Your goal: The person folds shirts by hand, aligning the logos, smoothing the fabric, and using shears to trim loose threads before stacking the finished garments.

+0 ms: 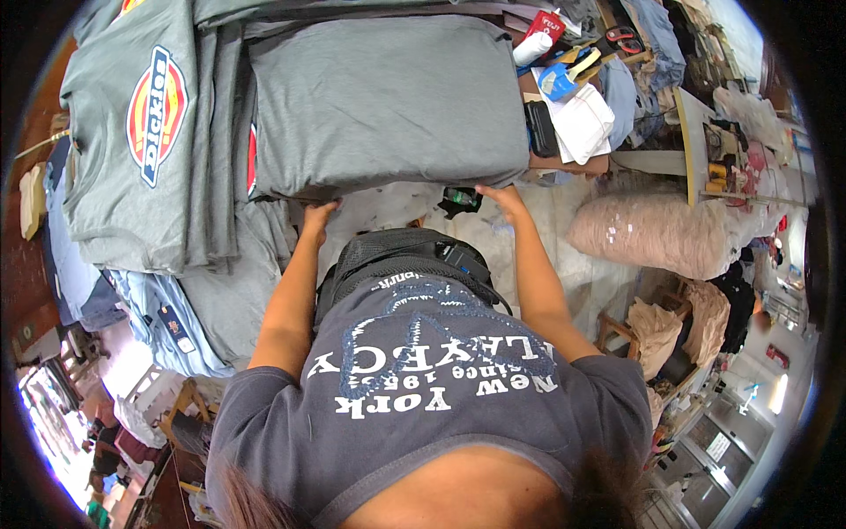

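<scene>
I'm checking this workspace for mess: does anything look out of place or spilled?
No spill shows. A blue packet and a white bottle lie jumbled at odd angles to the right of the grey shirt, looking untidy beside its smooth surface.

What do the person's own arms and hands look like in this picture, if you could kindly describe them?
The left hand and right hand are bare, without gloves. No watch or bracelet shows on the forearms. The left sleeve and right sleeve are short, plain and dark grey.
</scene>
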